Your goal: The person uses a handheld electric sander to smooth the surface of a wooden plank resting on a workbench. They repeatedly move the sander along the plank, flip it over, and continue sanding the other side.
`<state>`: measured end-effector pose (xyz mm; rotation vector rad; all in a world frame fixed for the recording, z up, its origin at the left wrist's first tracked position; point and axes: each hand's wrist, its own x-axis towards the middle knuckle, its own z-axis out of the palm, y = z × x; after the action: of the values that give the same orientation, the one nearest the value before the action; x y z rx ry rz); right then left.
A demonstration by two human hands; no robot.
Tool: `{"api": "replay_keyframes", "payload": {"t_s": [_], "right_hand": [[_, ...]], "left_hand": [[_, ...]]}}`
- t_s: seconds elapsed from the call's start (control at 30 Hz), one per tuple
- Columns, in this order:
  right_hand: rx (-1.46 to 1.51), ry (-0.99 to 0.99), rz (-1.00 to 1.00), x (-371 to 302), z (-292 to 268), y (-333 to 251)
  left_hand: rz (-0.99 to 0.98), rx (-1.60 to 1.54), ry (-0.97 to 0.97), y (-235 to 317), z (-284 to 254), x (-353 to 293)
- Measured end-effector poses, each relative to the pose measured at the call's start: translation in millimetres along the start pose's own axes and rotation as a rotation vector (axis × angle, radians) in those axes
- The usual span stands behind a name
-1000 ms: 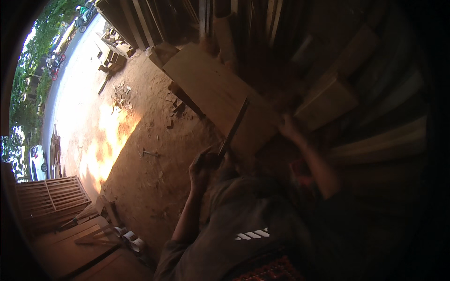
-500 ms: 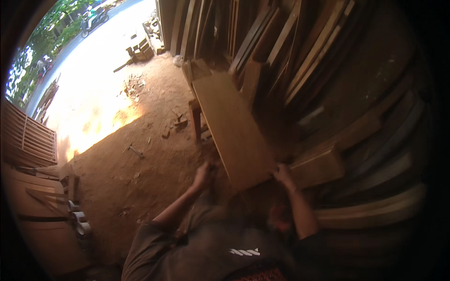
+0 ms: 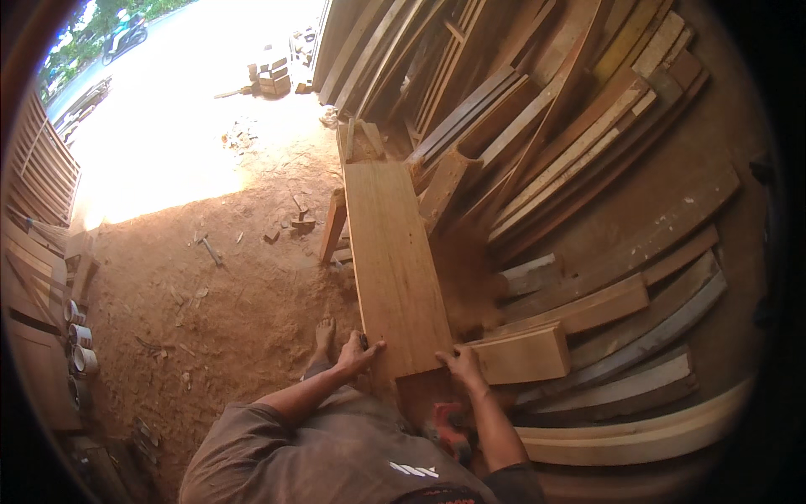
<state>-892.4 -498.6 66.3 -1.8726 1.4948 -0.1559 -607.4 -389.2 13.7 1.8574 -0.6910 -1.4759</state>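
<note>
A wide, flat wooden board (image 3: 399,269) stretches away from me, its far end on a wooden bench or stand (image 3: 342,139). My left hand (image 3: 358,356) is closed on the board's left edge near its close end, thumb on top, the other fingers partly hidden. A small dark patch shows beside those fingers; I cannot make out what it is. At the near right corner my right hand (image 3: 464,367) grips the same board, thumb on top and fingers out of sight beneath. Below the board, beside my right forearm, sits a red and dark tool (image 3: 451,430), partly hidden.
Many planks lean at the back (image 3: 554,101) and lie along the right (image 3: 604,302), one thick block (image 3: 525,354) close to my right hand. A hammer (image 3: 210,250) and wood scraps (image 3: 301,220) lie on the dirt floor at left. White round containers (image 3: 82,349) stand farther left.
My left hand, apart from the board before, now grips its left edge. The right hand keeps to the near right corner. In the picture the board looks straighter and lower as the view shifted.
</note>
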Motion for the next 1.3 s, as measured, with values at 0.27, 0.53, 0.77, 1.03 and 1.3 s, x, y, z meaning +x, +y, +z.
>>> {"api": "replay_keyframes", "payload": {"t_s": [0.27, 0.53, 0.77, 1.03, 1.3], "right_hand": [[0.006, 0.111, 0.041, 45, 9, 10], [0.243, 0.23, 0.164, -64, -20, 38], [0.533, 0.433, 0.305, -184, -4, 0], [0.62, 0.549, 0.39, -230, 42, -44], [0.743, 0.408, 0.526, -251, 45, -48]], "left_hand": [[0.102, -0.012, 0.017, 22, -2, 35], [0.066, -0.163, 0.304, 19, -167, 21], [0.737, 0.025, 0.285, 135, -187, -56], [0.534, 0.087, -0.311, 69, -73, -17], [0.616, 0.297, -0.343, 55, -83, 5]]}}
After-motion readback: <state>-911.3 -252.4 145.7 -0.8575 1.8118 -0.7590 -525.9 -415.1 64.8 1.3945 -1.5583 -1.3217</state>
